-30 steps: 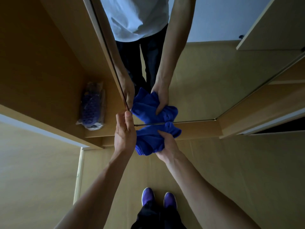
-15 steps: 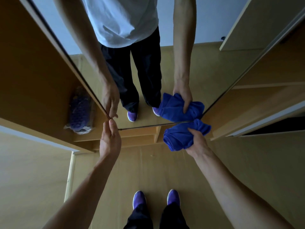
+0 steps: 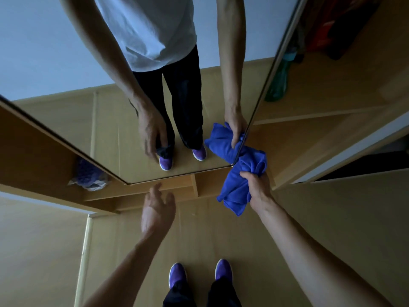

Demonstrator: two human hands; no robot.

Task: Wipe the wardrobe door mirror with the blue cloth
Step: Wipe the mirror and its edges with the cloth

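Wardrobe door mirror (image 3: pixel 106 129) fills the upper centre of the head view, with its lower edge just above the wardrobe floor. Blue cloth (image 3: pixel 239 187) is bunched against the mirror's lower right corner, touching the glass edge there and hanging down past it. Right hand (image 3: pixel 257 187) is closed around the wad, fingers curled into the fabric. Left hand (image 3: pixel 158 207) is open with fingers loosely spread, holds nothing, and sits just below the mirror's bottom edge, apart from it. My reading: the wipe is at the bottom corner of the pane, so the lowest strip is being worked or finished; I cannot judge how much glass above is already clean, as no streaks show in this dim light. The next move calls for keeping the cloth flat on the glass and bringing it off the edge onto the pane; the free left hand may need to steady the door, since it looks able to swing. Around it, the open wardrobe (image 3: pixel 332 120) on the right holds hanging clothes (image 3: pixel 332 29) and a green bottle (image 3: pixel 278 83) just behind the door's right edge, the nearest thing to snag. A bagged bundle (image 3: pixel 88 178) lies on the shelf to the left, well apart from the cloth. Purple shoes (image 3: pixel 177 275) stand clear below.
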